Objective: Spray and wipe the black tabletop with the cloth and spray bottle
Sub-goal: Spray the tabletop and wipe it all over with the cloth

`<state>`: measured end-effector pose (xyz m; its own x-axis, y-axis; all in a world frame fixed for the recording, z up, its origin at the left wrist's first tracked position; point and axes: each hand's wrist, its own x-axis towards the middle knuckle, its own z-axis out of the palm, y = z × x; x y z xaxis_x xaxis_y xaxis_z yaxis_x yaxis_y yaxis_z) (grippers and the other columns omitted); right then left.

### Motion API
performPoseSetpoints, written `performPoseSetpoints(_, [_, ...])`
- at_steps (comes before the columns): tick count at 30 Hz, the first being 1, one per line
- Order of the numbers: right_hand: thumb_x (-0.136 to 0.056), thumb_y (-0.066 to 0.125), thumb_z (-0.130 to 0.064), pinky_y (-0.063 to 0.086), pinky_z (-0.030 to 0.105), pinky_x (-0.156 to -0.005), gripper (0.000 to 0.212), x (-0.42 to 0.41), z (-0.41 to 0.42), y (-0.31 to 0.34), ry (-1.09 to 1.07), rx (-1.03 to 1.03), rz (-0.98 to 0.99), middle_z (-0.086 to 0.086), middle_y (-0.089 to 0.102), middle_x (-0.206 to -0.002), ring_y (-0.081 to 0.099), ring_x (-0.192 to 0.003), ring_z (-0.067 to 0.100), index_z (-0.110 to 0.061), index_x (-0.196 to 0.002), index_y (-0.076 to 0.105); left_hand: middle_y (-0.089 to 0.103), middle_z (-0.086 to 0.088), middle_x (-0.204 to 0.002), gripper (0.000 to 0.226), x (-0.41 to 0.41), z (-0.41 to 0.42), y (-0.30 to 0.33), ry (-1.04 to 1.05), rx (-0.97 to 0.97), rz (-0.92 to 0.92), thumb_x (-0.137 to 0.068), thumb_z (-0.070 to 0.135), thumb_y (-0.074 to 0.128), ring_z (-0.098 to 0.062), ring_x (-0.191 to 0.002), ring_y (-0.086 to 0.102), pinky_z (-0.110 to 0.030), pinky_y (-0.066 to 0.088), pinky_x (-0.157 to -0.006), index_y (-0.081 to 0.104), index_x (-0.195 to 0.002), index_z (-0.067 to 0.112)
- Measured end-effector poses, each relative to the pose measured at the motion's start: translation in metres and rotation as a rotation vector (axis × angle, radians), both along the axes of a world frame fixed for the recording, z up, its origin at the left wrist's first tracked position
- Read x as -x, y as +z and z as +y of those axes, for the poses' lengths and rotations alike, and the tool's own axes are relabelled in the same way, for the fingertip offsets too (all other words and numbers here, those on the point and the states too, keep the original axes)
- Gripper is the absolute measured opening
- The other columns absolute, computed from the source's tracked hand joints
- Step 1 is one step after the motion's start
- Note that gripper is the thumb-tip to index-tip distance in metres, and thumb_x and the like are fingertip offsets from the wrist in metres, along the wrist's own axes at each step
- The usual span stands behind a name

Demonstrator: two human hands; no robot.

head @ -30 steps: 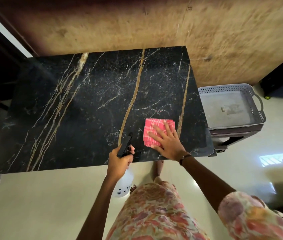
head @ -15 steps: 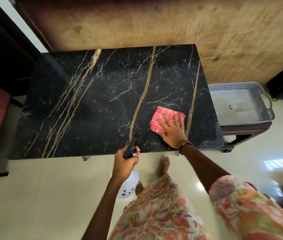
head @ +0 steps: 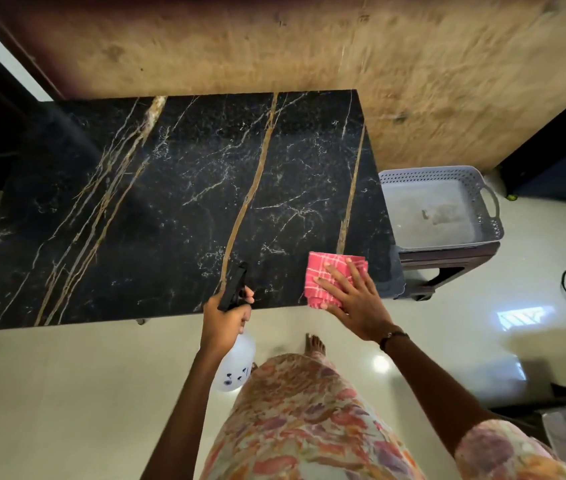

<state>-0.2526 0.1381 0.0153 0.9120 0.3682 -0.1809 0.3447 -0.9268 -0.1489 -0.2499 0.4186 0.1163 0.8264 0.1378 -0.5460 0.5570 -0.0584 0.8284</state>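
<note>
Biggest thing in front of you is the black tabletop (head: 177, 209), dark stone-look slab with gold and white veins, stretching away from both hands and far off to your left. It looks hard, glossy and slick, so I'd expect the cloth to glide and any spray to bead or streak. It butts against the brown wall (head: 413, 64) beyond your fingertips.

Under you is pale polished floor (head: 67, 393), shiny enough to mirror the light; probably slippery if spray drips off the near edge.

Off past your right hand sits a grey perforated basket (head: 489, 199) on a low dark stand, just beside the table's end.

Now the spray bottle (head: 235, 365): your left hand (head: 224, 322) is wrapped round its neck, black nozzle pointing over the near edge, one finger by the trigger. The translucent body hangs below the table line; how full it is I can't tell. Keep hold at the neck.

The pink checked cloth (head: 326, 271), folded, soft and light, lies under your right hand (head: 354, 303), fingers spread flat, pressing it near the table's right corner. Palm pressure should suit it.
</note>
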Motion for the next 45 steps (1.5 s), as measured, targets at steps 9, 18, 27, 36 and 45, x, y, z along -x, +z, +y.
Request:
performPoseSetpoints(9, [-0.091, 0.006, -0.069, 0.010, 0.065, -0.113, 0.071, -0.070, -0.096, 0.011, -0.169, 0.036, 0.104, 0.005, 0.020, -0.158, 0.005, -0.144, 0.041, -0.032, -0.148, 0.025, 0.058, -0.013, -0.073, 0.033, -0.009, -0.041, 0.004, 0.083, -0.036, -0.014, -0.068, -0.019, 0.043, -0.015, -0.043, 0.035, -0.022, 0.028, -0.042, 0.064, -0.078, 0.003])
performPoseSetpoints(18, [-0.093, 0.009, -0.064, 0.013, 0.068, -0.110, 0.065, -0.072, -0.072, 0.006, -0.179, -0.034, 0.072, 0.007, 0.022, -0.157, 0.010, -0.142, 0.047, -0.032, -0.148, 0.025, 0.056, -0.018, -0.076, 0.028, -0.002, -0.071, 0.000, 0.070, -0.039, 0.007, -0.068, -0.018, 0.044, -0.021, -0.049, 0.033, -0.027, 0.028, -0.049, 0.063, -0.082, -0.003])
performPoseSetpoints(27, [-0.096, 0.025, -0.057, 0.016, 0.063, -0.109, 0.056, 0.009, -0.086, 0.000, -0.157, -0.062, 0.017, 0.006, 0.030, -0.153, 0.019, -0.141, 0.043, -0.032, -0.146, 0.025, 0.056, -0.019, -0.079, 0.031, -0.008, -0.090, 0.003, 0.099, -0.025, -0.013, -0.070, -0.019, 0.042, -0.018, -0.047, 0.032, -0.027, 0.027, -0.049, 0.064, -0.081, 0.001])
performPoseSetpoints(36, [-0.095, 0.020, -0.060, 0.024, 0.068, -0.107, 0.059, -0.056, -0.082, 0.009, -0.221, -0.041, 0.096, 0.006, 0.031, -0.154, 0.019, -0.140, 0.046, -0.033, -0.146, 0.028, 0.057, -0.017, -0.078, 0.034, -0.013, -0.091, 0.008, 0.121, -0.043, -0.033, -0.072, -0.018, 0.043, -0.016, -0.046, 0.033, -0.022, 0.027, -0.043, 0.065, -0.078, 0.007])
performPoseSetpoints(45, [-0.094, 0.005, -0.062, 0.022, 0.074, -0.103, 0.064, -0.057, -0.029, 0.012, -0.191, -0.031, 0.102, 0.007, 0.028, -0.155, 0.015, -0.139, 0.049, -0.034, -0.145, 0.031, 0.059, -0.019, -0.076, 0.034, -0.024, -0.086, 0.003, -0.019, -0.033, -0.007, -0.071, -0.016, 0.046, -0.014, -0.043, 0.034, -0.024, 0.029, -0.044, 0.067, -0.079, 0.009])
